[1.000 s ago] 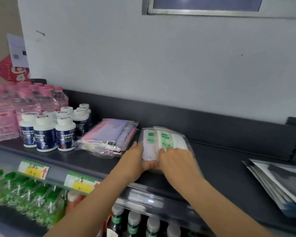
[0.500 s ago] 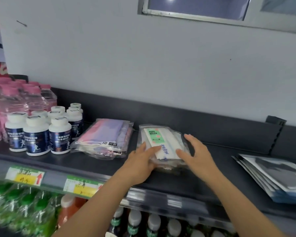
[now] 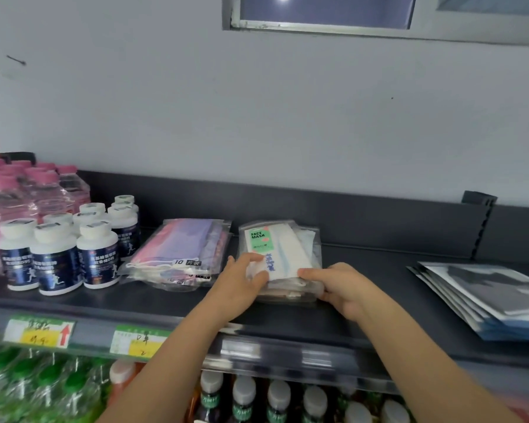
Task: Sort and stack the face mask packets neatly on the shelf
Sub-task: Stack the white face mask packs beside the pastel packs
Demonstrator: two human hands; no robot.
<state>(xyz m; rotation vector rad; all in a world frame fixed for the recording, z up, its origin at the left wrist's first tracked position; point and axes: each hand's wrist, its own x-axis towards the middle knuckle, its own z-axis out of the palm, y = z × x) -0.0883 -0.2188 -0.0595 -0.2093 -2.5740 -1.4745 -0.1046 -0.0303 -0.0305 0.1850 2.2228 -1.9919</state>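
Currently, head view: white face mask stack point(image 3: 283, 254) sits on shelf point(image 3: 379, 270), pink stack point(image 3: 180, 251) at its 9 o'clock. At the white stack, left hand point(image 3: 242, 282) pinches near-left corner and right hand point(image 3: 345, 288) curls round near-right edge. Best squared gently, both sides together.

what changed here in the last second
The right hand let go of the face mask packets, lifted, then came back to hold their front right corner. The side-by-side top packets now overlap in one pile. The left hand, pink packets and bottles stayed put.
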